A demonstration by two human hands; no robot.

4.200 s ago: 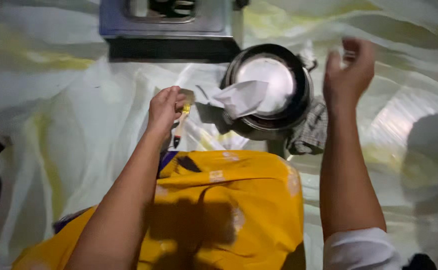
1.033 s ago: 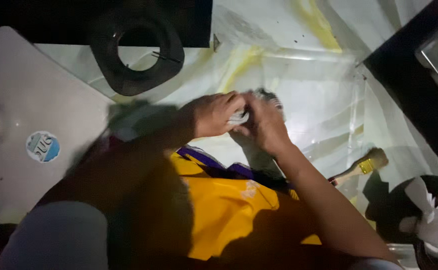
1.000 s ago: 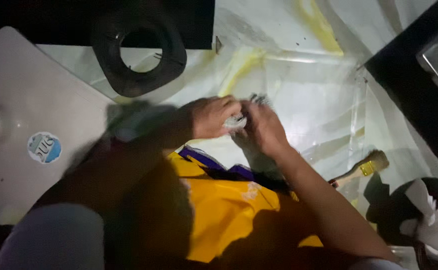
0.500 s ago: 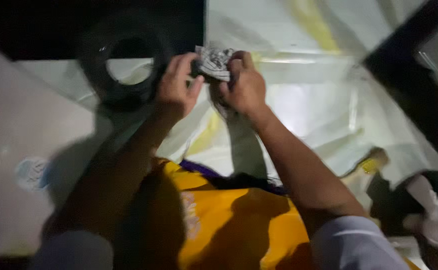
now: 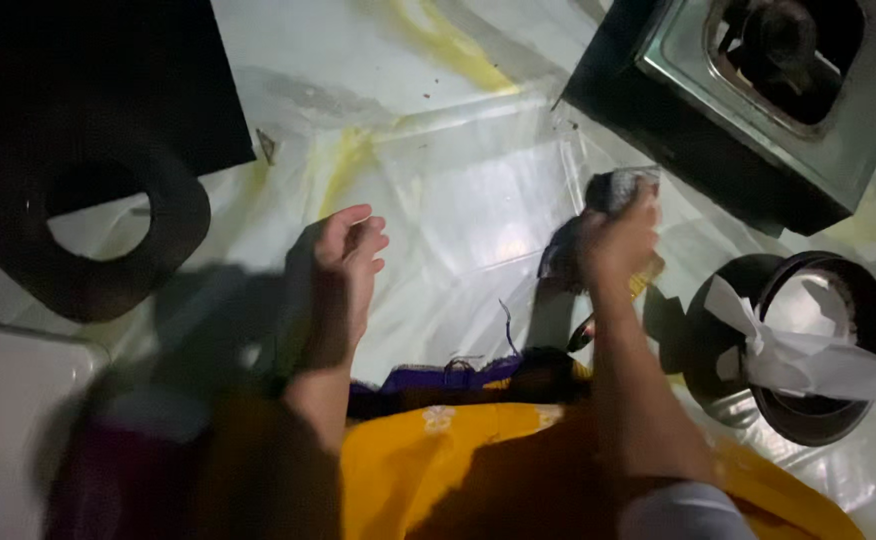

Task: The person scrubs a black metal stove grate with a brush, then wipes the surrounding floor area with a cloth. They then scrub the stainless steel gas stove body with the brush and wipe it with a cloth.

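Both hands had come apart since half a second before, when they met over a crumpled grey wad near the black ring. Now the right hand alone gripped that crumpled grey cloth, fingers closed round it, raised over the plastic sheet just left of the gas stove at the far right. Whether the wad was cloth or paper could not be told for sure. The left hand hung empty, fingers loosely curled and half open, above the sheet at centre, well apart from the wad. The black ring lay at the left, near a dark slab at the far left corner. At the right, a dark round pot held a white crumpled sheet draped over its rim. Yellow fabric covered the person's lap at the near edge, with a purple hem showing, and a white tray sat at the near left
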